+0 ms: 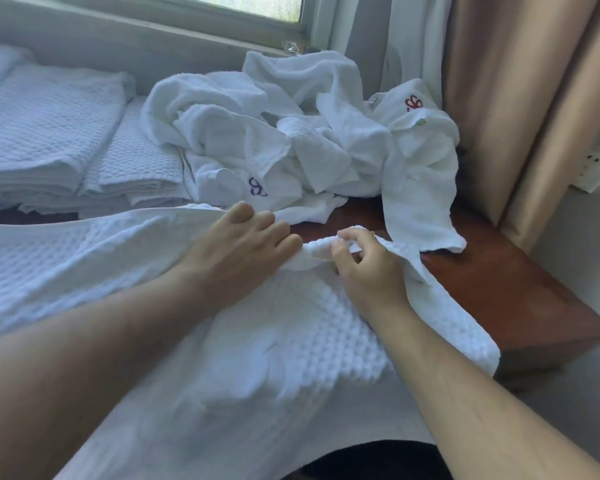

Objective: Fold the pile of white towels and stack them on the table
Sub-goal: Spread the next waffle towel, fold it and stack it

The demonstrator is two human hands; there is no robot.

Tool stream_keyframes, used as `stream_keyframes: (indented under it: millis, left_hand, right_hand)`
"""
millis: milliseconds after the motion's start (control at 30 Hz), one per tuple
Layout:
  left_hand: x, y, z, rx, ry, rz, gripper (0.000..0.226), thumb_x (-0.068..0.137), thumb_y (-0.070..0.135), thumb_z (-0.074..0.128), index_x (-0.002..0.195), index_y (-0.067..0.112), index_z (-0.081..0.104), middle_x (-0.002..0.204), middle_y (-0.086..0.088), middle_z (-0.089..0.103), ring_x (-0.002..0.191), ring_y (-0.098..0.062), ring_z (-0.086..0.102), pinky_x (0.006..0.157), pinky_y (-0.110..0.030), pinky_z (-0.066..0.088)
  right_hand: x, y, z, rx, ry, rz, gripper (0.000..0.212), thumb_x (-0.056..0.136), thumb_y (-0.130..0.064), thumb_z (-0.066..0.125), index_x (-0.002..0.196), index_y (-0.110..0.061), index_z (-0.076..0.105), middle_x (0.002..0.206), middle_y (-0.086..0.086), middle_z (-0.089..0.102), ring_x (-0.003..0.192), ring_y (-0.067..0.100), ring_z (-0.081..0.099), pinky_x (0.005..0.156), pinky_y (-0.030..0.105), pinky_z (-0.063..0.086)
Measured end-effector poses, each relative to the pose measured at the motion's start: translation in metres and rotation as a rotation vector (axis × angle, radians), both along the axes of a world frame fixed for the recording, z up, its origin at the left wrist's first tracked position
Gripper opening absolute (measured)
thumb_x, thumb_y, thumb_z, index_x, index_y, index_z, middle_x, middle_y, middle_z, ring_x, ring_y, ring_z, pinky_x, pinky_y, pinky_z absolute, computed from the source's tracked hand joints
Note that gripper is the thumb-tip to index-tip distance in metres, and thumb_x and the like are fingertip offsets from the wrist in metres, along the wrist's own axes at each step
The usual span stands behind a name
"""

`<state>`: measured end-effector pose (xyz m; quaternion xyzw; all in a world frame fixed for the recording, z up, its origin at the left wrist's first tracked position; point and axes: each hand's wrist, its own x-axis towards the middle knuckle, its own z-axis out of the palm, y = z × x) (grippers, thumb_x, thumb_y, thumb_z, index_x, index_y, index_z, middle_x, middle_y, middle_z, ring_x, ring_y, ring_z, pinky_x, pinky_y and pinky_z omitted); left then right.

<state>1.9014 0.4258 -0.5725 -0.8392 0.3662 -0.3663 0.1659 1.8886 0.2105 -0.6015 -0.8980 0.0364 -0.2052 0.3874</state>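
Note:
A large white waffle-weave towel lies spread over the near part of the wooden table and hangs off the front edge. My left hand lies on it with fingers bent, gripping a fold at its far edge. My right hand pinches a bunched corner of the same towel just to the right. Behind them a crumpled pile of white towels sits by the window. Folded white towels form a stack at the back left.
A beige curtain hangs at the right, beside the table's corner. A window sill runs along the back. A wall socket is on the right wall. One towel of the pile droops toward my right hand.

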Motion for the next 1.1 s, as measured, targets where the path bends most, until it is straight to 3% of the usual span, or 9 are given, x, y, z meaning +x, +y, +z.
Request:
stream_keyframes:
  millis: [133, 233, 333, 433, 567, 700, 800, 900, 1100]
  left_hand:
    - [-0.022, -0.006, -0.011, -0.337, 0.334, 0.373, 0.037, 0.081, 0.022, 0.057, 0.118, 0.023, 0.054, 0.101, 0.002, 0.057, 0.099, -0.024, 0.057, 0.101, -0.042, 0.023]
    - [-0.046, -0.003, -0.026, -0.484, 0.339, 0.458, 0.033, 0.085, 0.028, 0.064, 0.116, 0.019, 0.058, 0.102, -0.001, 0.057, 0.102, -0.028, 0.055, 0.112, -0.046, 0.021]
    - [-0.054, -0.001, -0.026, -0.567, 0.193, 0.325, 0.032, 0.072, 0.017, 0.080, 0.101, 0.015, 0.066, 0.087, -0.004, 0.056, 0.083, -0.032, 0.054, 0.093, -0.044, 0.035]
    - [-0.054, -0.002, -0.026, -0.518, 0.219, 0.134, 0.039, 0.067, 0.030, 0.087, 0.097, 0.015, 0.067, 0.084, -0.003, 0.060, 0.077, -0.031, 0.059, 0.076, -0.044, 0.044]
    - [-0.051, -0.001, -0.027, -0.493, 0.426, 0.020, 0.032, 0.077, 0.049, 0.076, 0.092, 0.023, 0.065, 0.083, 0.009, 0.066, 0.078, -0.023, 0.064, 0.068, -0.036, 0.045]
    - [-0.044, 0.001, -0.031, -0.469, 0.432, -0.012, 0.029, 0.074, 0.050, 0.068, 0.092, 0.027, 0.063, 0.082, 0.011, 0.064, 0.076, -0.021, 0.062, 0.067, -0.036, 0.045]
    - [-0.032, 0.001, -0.030, -0.441, 0.434, -0.018, 0.031, 0.071, 0.049, 0.069, 0.092, 0.027, 0.064, 0.083, 0.009, 0.066, 0.076, -0.022, 0.064, 0.068, -0.034, 0.042]
    - [-0.014, 0.001, -0.026, -0.412, 0.399, -0.055, 0.030, 0.069, 0.046, 0.069, 0.090, 0.024, 0.067, 0.077, 0.008, 0.064, 0.072, -0.022, 0.063, 0.067, -0.030, 0.033]
    - [0.016, -0.005, -0.012, -0.320, 0.324, -0.054, 0.046, 0.059, 0.038, 0.087, 0.085, 0.012, 0.060, 0.068, 0.000, 0.066, 0.062, -0.026, 0.065, 0.062, -0.035, 0.043]
  right_hand:
    - [0.003, -0.001, -0.003, -0.018, -0.120, -0.062, 0.020, 0.099, -0.041, 0.056, 0.107, -0.027, 0.068, 0.080, -0.015, 0.066, 0.082, -0.007, 0.057, 0.064, 0.003, 0.039]
    - [0.001, -0.003, -0.002, 0.048, -0.226, -0.107, 0.018, 0.099, -0.036, 0.057, 0.103, -0.026, 0.071, 0.075, -0.018, 0.064, 0.077, -0.011, 0.057, 0.065, 0.003, 0.041]
    - [-0.006, -0.004, 0.001, 0.242, -0.348, -0.123, 0.018, 0.100, -0.031, 0.059, 0.107, -0.026, 0.075, 0.084, -0.018, 0.070, 0.080, -0.006, 0.065, 0.078, 0.016, 0.052]
    - [-0.008, -0.010, 0.006, 0.368, -0.401, -0.168, 0.025, 0.098, -0.015, 0.055, 0.112, -0.030, 0.070, 0.076, -0.003, 0.066, 0.064, 0.006, 0.060, 0.068, 0.019, 0.052]
    - [-0.009, -0.013, 0.011, 0.459, -0.303, -0.212, 0.028, 0.088, -0.007, 0.050, 0.076, -0.024, 0.068, 0.056, -0.014, 0.055, 0.046, 0.001, 0.045, 0.049, 0.014, 0.037]
    - [-0.014, -0.027, 0.013, 0.216, -0.009, -0.083, 0.023, 0.092, -0.014, 0.053, 0.086, -0.008, 0.074, 0.058, -0.018, 0.062, 0.048, -0.001, 0.050, 0.043, 0.010, 0.034]
    - [-0.028, -0.040, 0.005, 0.057, 0.172, 0.062, 0.024, 0.096, -0.030, 0.053, 0.113, -0.028, 0.070, 0.082, -0.025, 0.066, 0.073, -0.011, 0.059, 0.054, 0.006, 0.040]
    - [-0.026, -0.038, -0.002, 0.015, 0.073, 0.046, 0.038, 0.091, -0.044, 0.047, 0.121, -0.031, 0.066, 0.100, -0.025, 0.063, 0.100, -0.007, 0.058, 0.072, 0.008, 0.039]
    - [0.016, -0.028, 0.001, -0.101, -0.050, -0.137, 0.026, 0.097, -0.027, 0.052, 0.110, -0.015, 0.072, 0.101, -0.003, 0.070, 0.099, 0.013, 0.059, 0.070, 0.020, 0.037]
